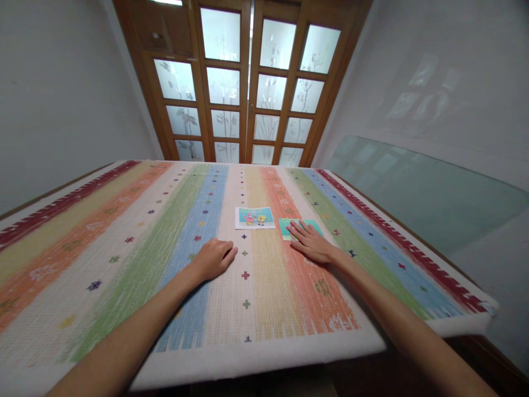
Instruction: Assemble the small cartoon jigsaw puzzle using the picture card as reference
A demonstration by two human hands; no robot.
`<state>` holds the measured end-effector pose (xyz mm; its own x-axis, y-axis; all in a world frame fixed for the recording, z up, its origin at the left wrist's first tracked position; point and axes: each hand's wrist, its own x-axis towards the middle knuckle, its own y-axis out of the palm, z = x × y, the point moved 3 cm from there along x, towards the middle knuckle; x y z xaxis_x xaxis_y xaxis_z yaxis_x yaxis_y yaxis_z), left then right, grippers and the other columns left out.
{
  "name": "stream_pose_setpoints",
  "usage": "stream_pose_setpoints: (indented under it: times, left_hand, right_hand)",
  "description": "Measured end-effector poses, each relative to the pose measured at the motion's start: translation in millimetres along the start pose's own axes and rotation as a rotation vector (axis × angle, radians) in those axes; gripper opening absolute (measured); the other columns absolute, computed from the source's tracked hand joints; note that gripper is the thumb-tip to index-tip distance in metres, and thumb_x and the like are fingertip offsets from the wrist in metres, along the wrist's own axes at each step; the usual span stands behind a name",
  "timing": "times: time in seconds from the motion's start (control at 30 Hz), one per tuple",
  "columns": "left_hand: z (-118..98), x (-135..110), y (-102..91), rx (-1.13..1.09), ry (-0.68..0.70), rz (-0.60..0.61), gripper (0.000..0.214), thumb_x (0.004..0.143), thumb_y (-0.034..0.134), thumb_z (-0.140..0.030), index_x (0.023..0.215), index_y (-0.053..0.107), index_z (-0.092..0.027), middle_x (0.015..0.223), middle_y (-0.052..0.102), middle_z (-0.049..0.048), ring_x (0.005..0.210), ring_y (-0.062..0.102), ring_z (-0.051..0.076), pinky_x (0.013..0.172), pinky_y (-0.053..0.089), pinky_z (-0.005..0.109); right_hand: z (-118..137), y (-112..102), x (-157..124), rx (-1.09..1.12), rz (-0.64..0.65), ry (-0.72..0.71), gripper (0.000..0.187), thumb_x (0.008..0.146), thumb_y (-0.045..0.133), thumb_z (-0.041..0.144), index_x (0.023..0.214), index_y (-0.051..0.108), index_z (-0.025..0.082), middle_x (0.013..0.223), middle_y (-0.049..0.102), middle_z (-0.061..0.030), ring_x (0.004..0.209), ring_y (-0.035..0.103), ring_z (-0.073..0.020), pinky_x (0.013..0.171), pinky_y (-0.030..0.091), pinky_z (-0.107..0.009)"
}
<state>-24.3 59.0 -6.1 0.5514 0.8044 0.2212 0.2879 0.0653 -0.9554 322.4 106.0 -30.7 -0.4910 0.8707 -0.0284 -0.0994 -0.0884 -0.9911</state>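
Observation:
A small picture card [255, 217] with two cartoon figures on a blue ground lies face up on a striped cloth [124, 259]. Right of it lies a teal card [313, 225], partly covered. My right hand [311, 243] rests flat on that teal card, fingers stretched out and pointing away from me. My left hand [214, 257] rests on the cloth below and left of the picture card, its fingers curled loosely under, with nothing seen in it.
The striped cloth covers a wide table whose near edge [256, 361] is close to me. A wooden door with frosted glass panes [248, 82] stands beyond the far edge. A glass sheet [417, 187] leans against the right wall.

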Motion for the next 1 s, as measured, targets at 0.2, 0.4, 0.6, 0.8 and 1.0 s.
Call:
stream_pose_setpoints:
  times: [0.2, 0.4, 0.6, 0.8, 1.0]
  left_hand:
    - [0.1, -0.4, 0.2, -0.015, -0.002, 0.000, 0.039, 0.104, 0.036, -0.035, 0.073, 0.055, -0.020, 0.072, 0.068, 0.0077, 0.070, 0.063, 0.022, 0.078, 0.045, 0.037]
    - [-0.8, -0.1, -0.8, -0.022, -0.009, 0.002, 0.038, 0.105, 0.037, -0.034, 0.073, 0.054, -0.020, 0.072, 0.068, 0.0073, 0.070, 0.064, 0.022, 0.079, 0.044, 0.036]
    - [-1.4, -0.8, -1.0, -0.013, -0.009, -0.003, 0.040, 0.104, 0.035, -0.035, 0.073, 0.055, -0.020, 0.071, 0.069, 0.0079, 0.069, 0.063, 0.022, 0.080, 0.046, 0.037]
    - [-0.7, -1.1, -0.6, -0.005, -0.014, 0.002, 0.040, 0.104, 0.034, -0.035, 0.072, 0.053, -0.021, 0.072, 0.069, 0.0085, 0.069, 0.063, 0.022, 0.079, 0.045, 0.038]
    - [-1.0, -0.5, -3.1, -0.014, 0.002, 0.006, 0.041, 0.105, 0.033, -0.035, 0.071, 0.052, -0.021, 0.070, 0.068, 0.0075, 0.067, 0.061, 0.022, 0.078, 0.045, 0.037]
  right_hand:
    - [-5.6, -0.8, 17.7, -0.024, 0.001, -0.006, 0.082, 0.101, 0.016, 0.072, 0.164, 0.028, 0.021, 0.171, 0.019, -0.0092, 0.158, 0.009, -0.0342, 0.128, 0.011, -0.058]
    - [-10.6, -1.0, 32.0, -0.024, -0.001, -0.005, 0.083, 0.101, 0.014, 0.073, 0.164, 0.029, 0.022, 0.171, 0.020, -0.0081, 0.158, 0.010, -0.0346, 0.128, 0.012, -0.058]
    - [-15.0, -4.7, 44.9, -0.016, 0.006, -0.016, 0.085, 0.100, 0.014, 0.075, 0.164, 0.029, 0.021, 0.171, 0.020, -0.0082, 0.158, 0.012, -0.0349, 0.128, 0.012, -0.057]
    - [-18.5, -5.5, 49.5, 0.045, -0.016, -0.026, 0.082, 0.100, 0.020, 0.074, 0.163, 0.033, 0.023, 0.170, 0.023, -0.0079, 0.158, 0.014, -0.0351, 0.127, 0.013, -0.058]
    - [-25.0, -16.3, 51.1, 0.268, -0.126, -0.063, 0.068, 0.106, 0.019, 0.059, 0.158, 0.044, 0.022, 0.164, 0.039, -0.0110, 0.155, 0.028, -0.0308, 0.126, 0.020, -0.059]
